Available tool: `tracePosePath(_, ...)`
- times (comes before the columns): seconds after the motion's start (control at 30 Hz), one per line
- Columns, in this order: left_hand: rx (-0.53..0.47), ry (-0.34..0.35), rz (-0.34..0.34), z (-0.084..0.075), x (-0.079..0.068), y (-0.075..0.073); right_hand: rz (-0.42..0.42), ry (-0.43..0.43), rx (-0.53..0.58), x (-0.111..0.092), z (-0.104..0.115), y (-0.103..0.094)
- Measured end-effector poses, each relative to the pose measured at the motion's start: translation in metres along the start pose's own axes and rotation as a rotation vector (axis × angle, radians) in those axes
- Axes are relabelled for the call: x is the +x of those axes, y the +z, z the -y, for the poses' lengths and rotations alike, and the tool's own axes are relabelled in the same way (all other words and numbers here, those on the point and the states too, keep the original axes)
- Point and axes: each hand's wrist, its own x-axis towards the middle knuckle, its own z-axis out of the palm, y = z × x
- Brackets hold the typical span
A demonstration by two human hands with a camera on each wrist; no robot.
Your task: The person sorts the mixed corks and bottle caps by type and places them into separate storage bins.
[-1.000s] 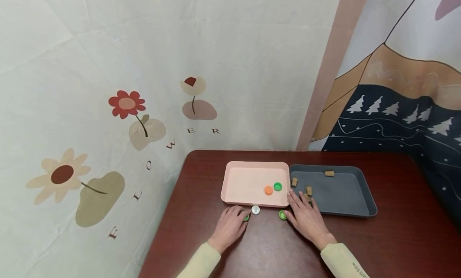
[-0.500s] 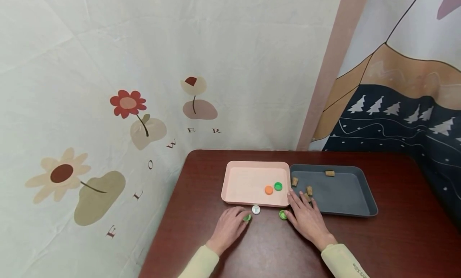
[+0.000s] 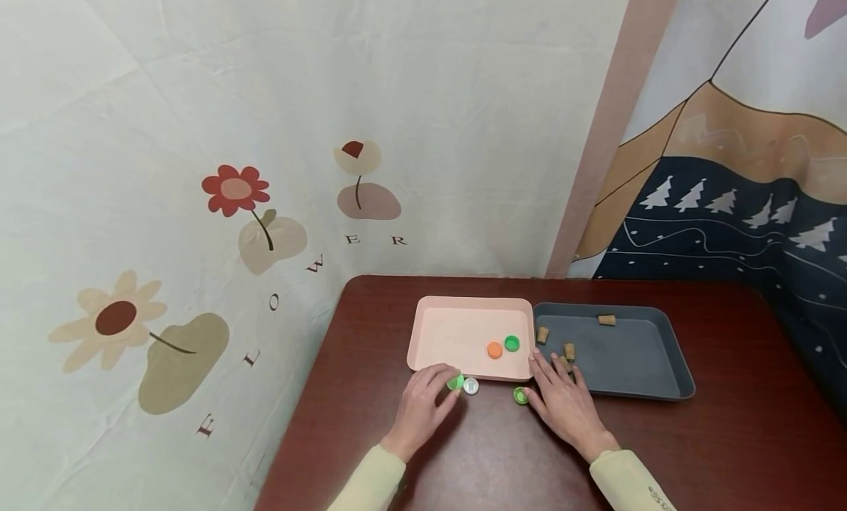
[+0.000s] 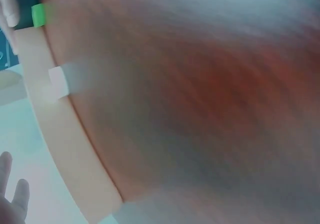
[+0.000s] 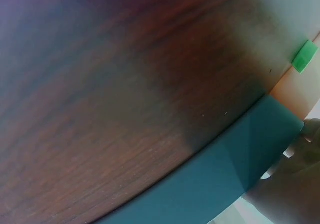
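In the head view my left hand pinches a green bottle cap between fingers and thumb, at the front edge of the pink tray. Just right of it lies a white cap on the table. My right hand rests with fingers spread over the front left corner of the grey tray, its thumb beside a light green cap. Left fingertips show in the left wrist view, but the pinched cap does not. Part of the right hand appears in the right wrist view.
An orange cap and a green cap lie inside the pink tray. Several corks, one near the back rim, lie in the grey tray. Both trays stand side by side on a dark red-brown table, with a patterned cloth behind.
My left hand has moved slightly up and forward with the green cap, from the table to the pink tray's front edge. The right hand has stayed in place.
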Motion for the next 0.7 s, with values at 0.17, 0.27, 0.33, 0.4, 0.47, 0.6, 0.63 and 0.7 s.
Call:
tracePosePath(0.17,-0.079,-0.099,-0.061,-0.003,0.013,0.003,-0.004,-0.002,-0.002,0.000,0.000,0.000)
tracePosePath(0.27,-0.108,-0.130,-0.099,-0.004,0.021,0.005,-0.013,-0.007,-0.007,0.000,0.000,0.000)
tracePosePath(0.33,-0.123,-0.150,-0.116,-0.004,0.026,0.006,-0.018,-0.010,-0.011,0.000,0.000,0.001)
tracePosePath(0.4,-0.137,-0.179,-0.127,-0.003,0.031,0.007,-0.022,-0.010,-0.009,-0.001,0.000,0.001)
tracePosePath(0.47,-0.161,-0.228,-0.127,-0.002,0.037,0.008,-0.024,-0.010,-0.008,-0.001,-0.001,0.001)
tracePosePath(0.6,-0.230,-0.344,-0.121,0.003,0.048,0.010,-0.024,-0.007,-0.006,-0.001,-0.001,0.001)
tracePosePath(0.63,-0.246,-0.370,-0.117,0.004,0.051,0.010,-0.024,-0.006,-0.004,-0.001,0.000,0.001)
tracePosePath(0.7,-0.263,-0.406,-0.109,0.007,0.056,0.011,-0.023,-0.005,-0.003,-0.001,0.000,0.001)
